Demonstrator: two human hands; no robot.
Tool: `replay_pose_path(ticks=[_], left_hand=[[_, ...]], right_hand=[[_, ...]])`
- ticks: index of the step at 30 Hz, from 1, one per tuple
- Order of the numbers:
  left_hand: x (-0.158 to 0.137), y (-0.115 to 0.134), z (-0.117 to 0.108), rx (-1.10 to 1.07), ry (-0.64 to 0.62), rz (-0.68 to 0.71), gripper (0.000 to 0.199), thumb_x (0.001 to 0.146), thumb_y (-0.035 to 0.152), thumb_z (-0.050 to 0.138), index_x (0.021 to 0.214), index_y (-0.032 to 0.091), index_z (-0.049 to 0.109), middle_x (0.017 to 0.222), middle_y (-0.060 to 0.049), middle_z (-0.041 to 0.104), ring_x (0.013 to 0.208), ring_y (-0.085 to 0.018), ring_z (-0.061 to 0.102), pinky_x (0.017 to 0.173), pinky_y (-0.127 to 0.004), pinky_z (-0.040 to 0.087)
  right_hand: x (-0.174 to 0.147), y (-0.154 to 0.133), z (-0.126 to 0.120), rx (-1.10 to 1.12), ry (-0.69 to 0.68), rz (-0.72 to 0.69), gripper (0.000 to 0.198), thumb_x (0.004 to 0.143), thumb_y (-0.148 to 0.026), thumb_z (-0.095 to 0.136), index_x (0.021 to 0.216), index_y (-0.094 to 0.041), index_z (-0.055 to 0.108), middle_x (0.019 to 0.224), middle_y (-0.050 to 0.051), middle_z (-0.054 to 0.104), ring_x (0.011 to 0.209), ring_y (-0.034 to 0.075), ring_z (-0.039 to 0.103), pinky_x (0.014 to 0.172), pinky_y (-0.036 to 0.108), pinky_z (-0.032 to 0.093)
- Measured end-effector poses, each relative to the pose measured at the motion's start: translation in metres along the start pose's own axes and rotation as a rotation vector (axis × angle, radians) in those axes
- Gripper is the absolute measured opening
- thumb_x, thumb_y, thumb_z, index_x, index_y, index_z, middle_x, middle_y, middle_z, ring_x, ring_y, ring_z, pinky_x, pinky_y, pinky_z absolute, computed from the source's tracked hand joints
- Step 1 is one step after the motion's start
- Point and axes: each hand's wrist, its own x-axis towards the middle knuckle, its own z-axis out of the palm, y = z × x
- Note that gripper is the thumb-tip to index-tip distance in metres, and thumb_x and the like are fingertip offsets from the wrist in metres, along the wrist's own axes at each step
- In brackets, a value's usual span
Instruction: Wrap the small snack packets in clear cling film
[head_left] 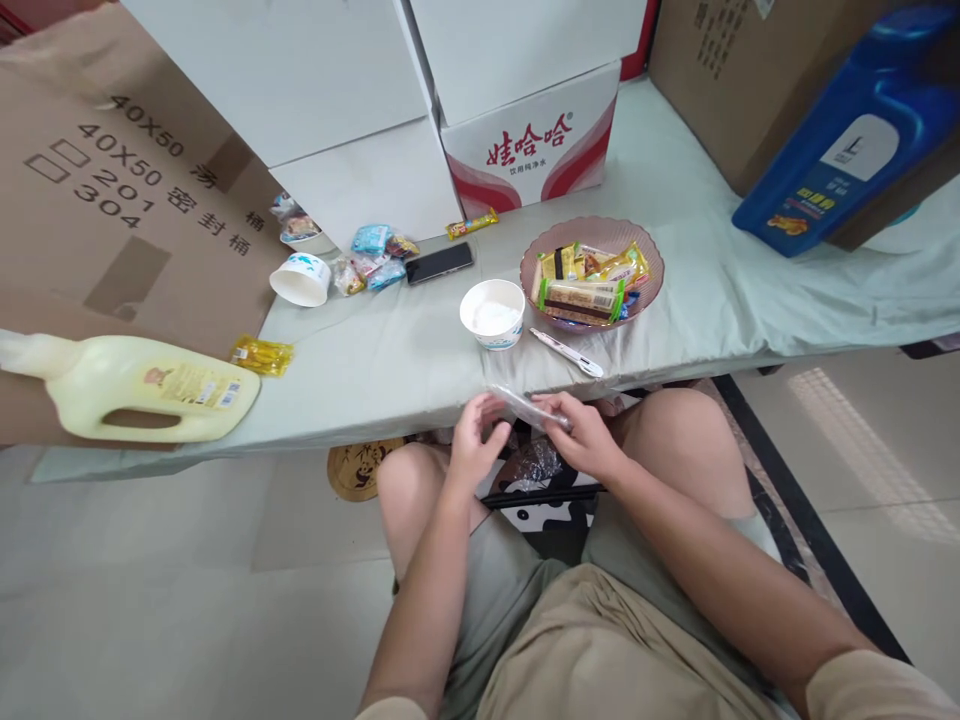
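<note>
A thin strip of clear crinkled plastic (527,408) stretches between my two hands just past the table's front edge. My right hand (581,430) pinches its right end between thumb and fingers. At the other end, the curled fingers of my left hand (478,440) touch the plastic, with the thumb apart; whether they grip it is not clear. A white paper bowl (493,315) with white contents stands on the table beyond my hands. Beside it lies a white pen-shaped cutter (568,353). A pink glass dish (592,272) holds several wrapped snacks.
Left of the bowl are a phone (440,263), small wrapped sweets (373,262) and a tipped paper bowl (301,280). A yellow jug (150,390) lies at the left edge, a blue bottle (847,140) stands right. Boxes (532,140) line the back. Below my hands is a panda-patterned bin (551,513).
</note>
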Motion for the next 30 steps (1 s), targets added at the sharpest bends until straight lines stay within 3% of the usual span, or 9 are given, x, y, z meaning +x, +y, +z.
replay_pose_path(ticks=[2, 6, 8, 11, 15, 18, 22, 26, 30], left_hand=[[-0.004, -0.001, 0.01, 0.004, -0.136, 0.016, 0.064, 0.074, 0.05, 0.078, 0.127, 0.019, 0.059, 0.129, -0.014, 0.068, 0.118, -0.026, 0.066, 0.101, -0.038, 0.053], [-0.006, -0.002, 0.02, 0.012, -0.277, -0.028, 0.05, 0.086, 0.058, 0.065, 0.117, 0.018, 0.07, 0.121, -0.013, 0.073, 0.114, -0.026, 0.068, 0.103, -0.039, 0.053], [-0.003, -0.003, 0.021, -0.024, -0.167, -0.032, 0.047, 0.087, 0.059, 0.063, 0.107, 0.018, 0.074, 0.119, -0.012, 0.074, 0.114, -0.026, 0.068, 0.103, -0.037, 0.052], [0.008, -0.005, 0.018, -0.149, 0.161, -0.102, 0.047, 0.084, 0.062, 0.065, 0.097, 0.018, 0.073, 0.107, -0.009, 0.074, 0.102, -0.021, 0.069, 0.093, -0.032, 0.055], [0.023, 0.001, 0.001, -0.295, 0.521, -0.146, 0.043, 0.078, 0.055, 0.073, 0.101, 0.021, 0.064, 0.094, -0.003, 0.071, 0.086, -0.013, 0.066, 0.078, -0.024, 0.054], [0.032, 0.012, -0.02, -0.343, 0.581, -0.218, 0.039, 0.073, 0.048, 0.075, 0.093, 0.022, 0.057, 0.086, 0.0, 0.068, 0.077, -0.012, 0.064, 0.067, -0.021, 0.05], [0.049, 0.038, -0.043, -0.492, 0.483, -0.328, 0.033, 0.067, 0.041, 0.076, 0.084, 0.021, 0.056, 0.081, -0.001, 0.066, 0.071, -0.012, 0.062, 0.06, -0.021, 0.048], [0.087, 0.081, -0.041, -0.095, 0.503, 0.042, 0.034, 0.06, 0.023, 0.078, 0.088, 0.022, 0.058, 0.088, 0.001, 0.066, 0.086, -0.014, 0.064, 0.08, -0.025, 0.053], [0.134, 0.124, -0.014, 0.782, 0.332, 0.288, 0.012, 0.069, 0.015, 0.067, 0.073, 0.02, 0.058, 0.09, -0.004, 0.062, 0.097, -0.021, 0.061, 0.093, -0.034, 0.049]], right_hand=[[-0.002, 0.0, 0.007, 0.075, -0.131, 0.017, 0.014, 0.089, -0.033, 0.056, 0.091, -0.021, 0.062, 0.092, 0.005, 0.074, 0.08, 0.018, 0.066, 0.079, 0.031, 0.05], [0.001, 0.001, 0.013, 0.372, -0.267, 0.097, 0.032, 0.091, -0.047, 0.057, 0.098, -0.019, 0.072, 0.102, 0.008, 0.075, 0.096, 0.022, 0.068, 0.09, 0.035, 0.052], [0.005, 0.002, 0.012, 0.447, -0.28, 0.152, 0.036, 0.088, -0.051, 0.061, 0.1, -0.019, 0.074, 0.107, 0.008, 0.075, 0.104, 0.024, 0.067, 0.096, 0.038, 0.05], [0.01, 0.002, 0.01, 0.501, -0.214, 0.256, 0.041, 0.085, -0.055, 0.065, 0.107, -0.02, 0.071, 0.104, 0.008, 0.075, 0.101, 0.023, 0.068, 0.092, 0.038, 0.051], [0.017, 0.0, 0.01, 0.528, -0.11, 0.384, 0.038, 0.081, -0.053, 0.066, 0.098, -0.019, 0.067, 0.092, 0.007, 0.075, 0.085, 0.018, 0.068, 0.079, 0.032, 0.05], [0.021, -0.003, 0.011, 0.517, -0.101, 0.434, 0.035, 0.078, -0.052, 0.065, 0.088, -0.019, 0.065, 0.078, 0.003, 0.07, 0.068, 0.014, 0.062, 0.065, 0.027, 0.045], [0.023, -0.005, 0.012, 0.528, -0.161, 0.448, 0.029, 0.079, -0.047, 0.063, 0.084, -0.018, 0.064, 0.071, 0.001, 0.066, 0.062, 0.012, 0.057, 0.061, 0.025, 0.042], [0.023, -0.006, 0.013, 0.516, -0.197, 0.44, 0.024, 0.083, -0.041, 0.058, 0.082, -0.018, 0.063, 0.071, -0.001, 0.064, 0.062, 0.011, 0.055, 0.063, 0.025, 0.042], [0.027, -0.007, 0.017, 0.521, -0.222, 0.443, 0.019, 0.085, -0.035, 0.055, 0.082, -0.018, 0.063, 0.07, -0.001, 0.063, 0.062, 0.011, 0.054, 0.063, 0.025, 0.043]])
